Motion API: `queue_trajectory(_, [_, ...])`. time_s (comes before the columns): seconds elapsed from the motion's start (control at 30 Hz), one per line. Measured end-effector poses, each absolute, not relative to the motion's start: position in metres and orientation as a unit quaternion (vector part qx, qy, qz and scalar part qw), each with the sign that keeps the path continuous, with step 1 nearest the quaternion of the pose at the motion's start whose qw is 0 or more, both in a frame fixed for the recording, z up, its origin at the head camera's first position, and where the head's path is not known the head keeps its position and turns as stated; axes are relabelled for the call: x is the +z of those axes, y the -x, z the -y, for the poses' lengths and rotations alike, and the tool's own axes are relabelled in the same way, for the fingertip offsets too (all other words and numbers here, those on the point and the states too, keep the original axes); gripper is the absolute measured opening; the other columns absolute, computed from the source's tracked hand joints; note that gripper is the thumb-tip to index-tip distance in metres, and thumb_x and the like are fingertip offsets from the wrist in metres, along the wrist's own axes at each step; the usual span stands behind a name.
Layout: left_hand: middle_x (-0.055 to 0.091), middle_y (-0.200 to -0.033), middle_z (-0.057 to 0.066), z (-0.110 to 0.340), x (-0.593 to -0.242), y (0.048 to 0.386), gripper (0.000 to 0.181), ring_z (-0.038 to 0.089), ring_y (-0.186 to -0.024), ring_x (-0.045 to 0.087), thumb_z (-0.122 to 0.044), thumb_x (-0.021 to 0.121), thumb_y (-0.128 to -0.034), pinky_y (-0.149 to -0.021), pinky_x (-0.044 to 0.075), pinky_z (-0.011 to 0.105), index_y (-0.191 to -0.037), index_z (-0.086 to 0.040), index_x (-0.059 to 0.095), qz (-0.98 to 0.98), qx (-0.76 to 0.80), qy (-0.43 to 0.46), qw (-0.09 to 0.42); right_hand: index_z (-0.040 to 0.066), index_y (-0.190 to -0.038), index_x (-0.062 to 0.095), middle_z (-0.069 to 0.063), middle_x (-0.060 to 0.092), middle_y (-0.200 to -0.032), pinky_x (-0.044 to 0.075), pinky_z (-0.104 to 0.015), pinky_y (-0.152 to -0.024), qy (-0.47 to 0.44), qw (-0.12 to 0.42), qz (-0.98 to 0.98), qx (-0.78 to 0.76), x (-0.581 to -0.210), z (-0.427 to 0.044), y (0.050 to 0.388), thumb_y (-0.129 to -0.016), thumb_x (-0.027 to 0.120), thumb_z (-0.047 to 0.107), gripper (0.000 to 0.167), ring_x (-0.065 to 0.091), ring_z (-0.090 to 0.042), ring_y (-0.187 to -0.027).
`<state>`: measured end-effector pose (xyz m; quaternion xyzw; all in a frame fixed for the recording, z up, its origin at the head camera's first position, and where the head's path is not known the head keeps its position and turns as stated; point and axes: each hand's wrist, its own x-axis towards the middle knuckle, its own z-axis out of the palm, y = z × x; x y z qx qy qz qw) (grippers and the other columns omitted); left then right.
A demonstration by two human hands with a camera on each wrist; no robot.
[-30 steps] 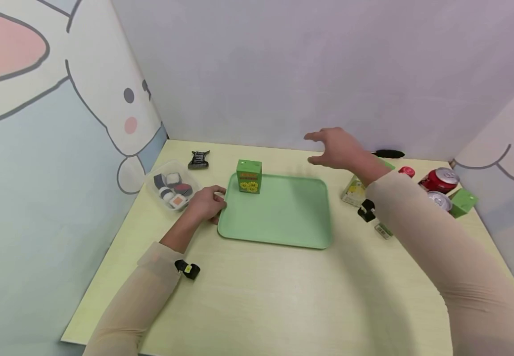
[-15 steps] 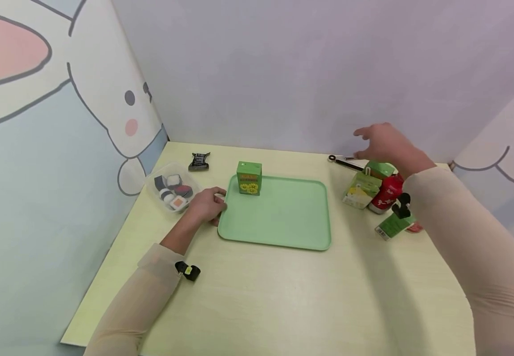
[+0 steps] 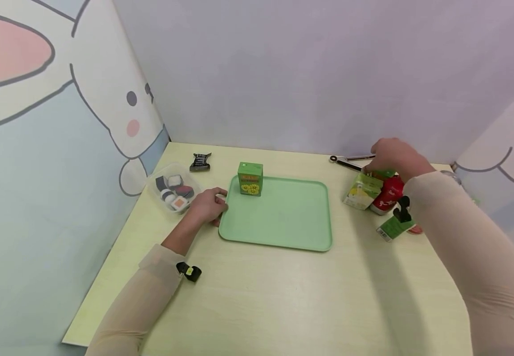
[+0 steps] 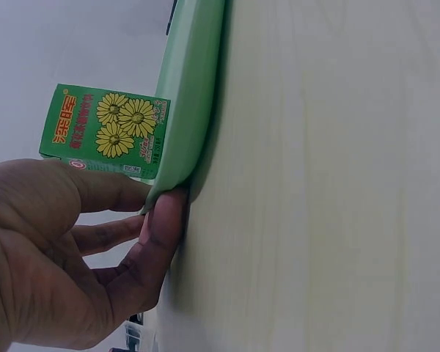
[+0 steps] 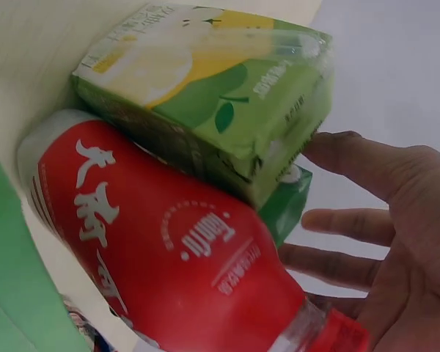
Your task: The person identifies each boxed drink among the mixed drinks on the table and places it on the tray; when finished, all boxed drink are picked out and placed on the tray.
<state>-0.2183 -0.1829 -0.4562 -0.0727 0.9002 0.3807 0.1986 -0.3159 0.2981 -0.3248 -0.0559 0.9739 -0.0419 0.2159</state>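
Observation:
My left hand pinches the left rim of a light green tray; the left wrist view shows thumb and fingers on either side of the rim. A green drink carton with yellow flowers stands at the tray's back left corner. Over at the right, my right hand is above a group of drinks, its fingers spread and relaxed. Closest to it are a lemon drink carton, a red bottle and another green carton, partly hidden. One digit reaches the lemon carton's top edge; contact is uncertain.
Behind the drinks, a black-handled utensil lies along the wall. A green carton lies nearer, partly under my right sleeve. On the left are a clear tub of sushi-like pieces and a black wrapped packet. A can shows beyond my arm.
My right hand has moved from above the tray's back right to the right, then lowered onto the drinks group. The left hand and tray have stayed in place.

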Motion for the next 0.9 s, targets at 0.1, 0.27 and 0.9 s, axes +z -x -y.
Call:
queue_trajectory(0.1, [0.071,-0.130,0.016,0.182,-0.458,0.219,0.049,0.015,-0.063,0.071,-0.016,0.064,-0.1089,-0.057,0.065,0.030,-0.157,-0.012,0.056,-0.900,0.381,0.073,0.197,-0.019,-0.146,0.052,-0.044,0.054,-0.147,0.053,-0.073,-0.111,0.055,0.224,-0.972,-0.033,-0.330,-0.298,0.317,-0.102,0.073,0.034,0.072,0.054,-0.061,-0.133])
queue_trajectory(0.27, [0.071,-0.131,0.017,0.180,-0.457,0.217,0.049,0.015,-0.065,0.071,-0.016,0.064,-0.1090,-0.058,0.065,0.030,-0.157,-0.012,0.056,-0.901,0.382,0.071,0.195,-0.017,-0.122,0.065,-0.034,0.067,-0.118,0.061,-0.063,-0.096,0.035,0.225,-0.973,-0.033,-0.334,-0.295,0.315,-0.100,0.073,0.029,0.052,0.063,-0.047,-0.105])
queue_trajectory(0.9, [0.072,-0.128,0.016,0.177,-0.454,0.215,0.049,0.015,-0.062,0.071,-0.016,0.065,-0.1086,-0.057,0.065,0.031,-0.156,-0.012,0.057,-0.902,0.381,0.065,0.191,-0.014,-0.112,0.067,-0.032,0.062,-0.111,0.060,-0.053,-0.085,-0.028,0.240,-0.970,-0.038,-0.341,-0.297,0.318,-0.100,0.068,0.024,0.041,0.058,-0.041,-0.096])
